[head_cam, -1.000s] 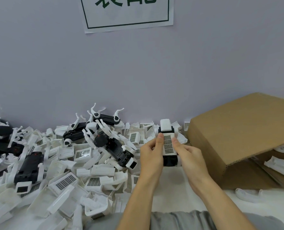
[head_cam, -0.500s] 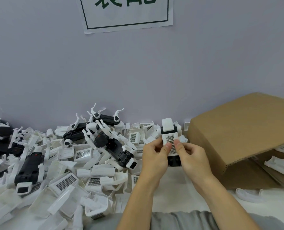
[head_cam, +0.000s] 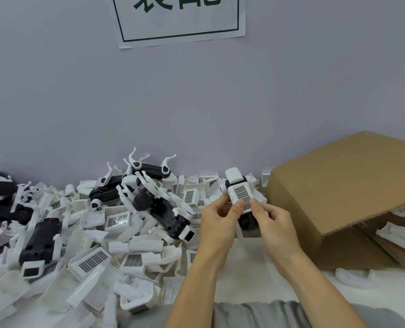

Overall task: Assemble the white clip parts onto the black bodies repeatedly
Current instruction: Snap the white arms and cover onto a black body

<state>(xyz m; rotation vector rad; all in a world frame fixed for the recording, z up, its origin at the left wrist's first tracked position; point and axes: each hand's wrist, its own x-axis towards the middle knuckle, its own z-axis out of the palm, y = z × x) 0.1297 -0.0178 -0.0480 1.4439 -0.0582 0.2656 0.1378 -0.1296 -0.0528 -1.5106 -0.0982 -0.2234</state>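
Note:
Both hands hold one black body (head_cam: 249,224) above the table, near the wall. A white clip part (head_cam: 240,195) with a dark grid panel lies on top of it, tilted a little left. My left hand (head_cam: 217,221) grips the left side, its thumb on the panel's lower edge. My right hand (head_cam: 271,221) grips the right side, thumb pressed beside the left one. The body's lower end is hidden between my palms.
A big pile of loose white clip parts (head_cam: 92,259) covers the table's left half, with several black bodies (head_cam: 160,209) lying in it. A tipped cardboard box (head_cam: 343,197) stands at the right, white parts (head_cam: 397,237) inside. Above hangs a paper sign (head_cam: 180,17).
The held piece has tilted and shifted slightly right. Both thumbs have slid down from the panel's middle to its lower edge.

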